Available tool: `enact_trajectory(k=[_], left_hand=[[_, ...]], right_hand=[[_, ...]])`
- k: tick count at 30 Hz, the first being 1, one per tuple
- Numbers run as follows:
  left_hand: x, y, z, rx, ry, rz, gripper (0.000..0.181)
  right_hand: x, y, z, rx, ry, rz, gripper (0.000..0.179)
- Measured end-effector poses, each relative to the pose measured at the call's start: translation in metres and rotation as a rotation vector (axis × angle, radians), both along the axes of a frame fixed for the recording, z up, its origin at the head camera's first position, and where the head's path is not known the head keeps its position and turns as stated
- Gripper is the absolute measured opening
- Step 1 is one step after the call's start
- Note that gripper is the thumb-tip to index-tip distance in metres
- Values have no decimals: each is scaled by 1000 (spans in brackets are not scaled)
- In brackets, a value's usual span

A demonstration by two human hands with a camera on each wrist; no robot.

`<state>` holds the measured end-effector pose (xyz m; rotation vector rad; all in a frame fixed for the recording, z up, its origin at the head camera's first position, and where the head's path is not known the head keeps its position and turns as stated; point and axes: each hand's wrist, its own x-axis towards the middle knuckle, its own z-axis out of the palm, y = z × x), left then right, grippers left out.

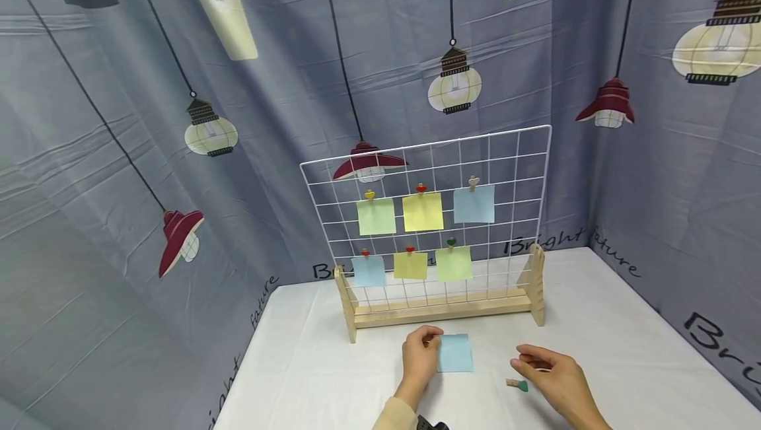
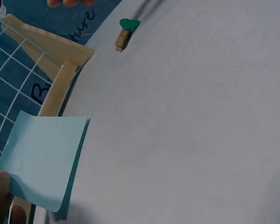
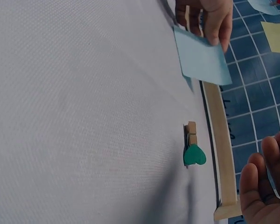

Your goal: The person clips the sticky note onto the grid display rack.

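Note:
My left hand [image 1: 421, 357] pinches a blue sticky note [image 1: 456, 353] by its left edge, just above the white table. In the left wrist view the note [image 2: 46, 158] is tilted, and its lower edge comes close to the tabletop. A small wooden clothespin with a green heart [image 1: 516, 384] lies on the table to the right of the note. My right hand [image 1: 555, 377] hovers over and beside that clothespin with loosely bent fingers and holds nothing. In the right wrist view the clothespin [image 3: 192, 144] lies apart from the fingertips.
Behind the hands stands a white wire grid [image 1: 505, 152] in a wooden base [image 1: 442, 309]. Two rows of sticky notes hang on it from heart clothespins, among them a yellow note [image 1: 423, 212]. A curtain printed with lamps [image 1: 285, 86] surrounds the table [image 1: 297, 377].

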<state>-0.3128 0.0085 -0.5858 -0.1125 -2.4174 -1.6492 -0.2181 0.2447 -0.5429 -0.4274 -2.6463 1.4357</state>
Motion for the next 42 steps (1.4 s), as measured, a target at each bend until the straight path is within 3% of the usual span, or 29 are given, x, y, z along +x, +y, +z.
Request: enact_trajectory(k=[10, 18, 27, 33, 42], left_hand=[[2, -10, 15, 22, 26, 6, 20], [8, -13, 31, 46, -10, 2, 20], [16, -16, 39, 43, 27, 33, 25], [18, -22, 45, 61, 76, 65, 19], [22, -30, 43, 99, 133, 94, 22]], right_hand=[[3, 6, -8, 34, 6, 49, 46], [1, 8, -15, 16, -22, 62, 46], [-1, 11, -27, 19, -52, 52, 46], [0, 14, -31, 55, -48, 75, 44], [-5, 13, -37, 85, -67, 113, 38]])
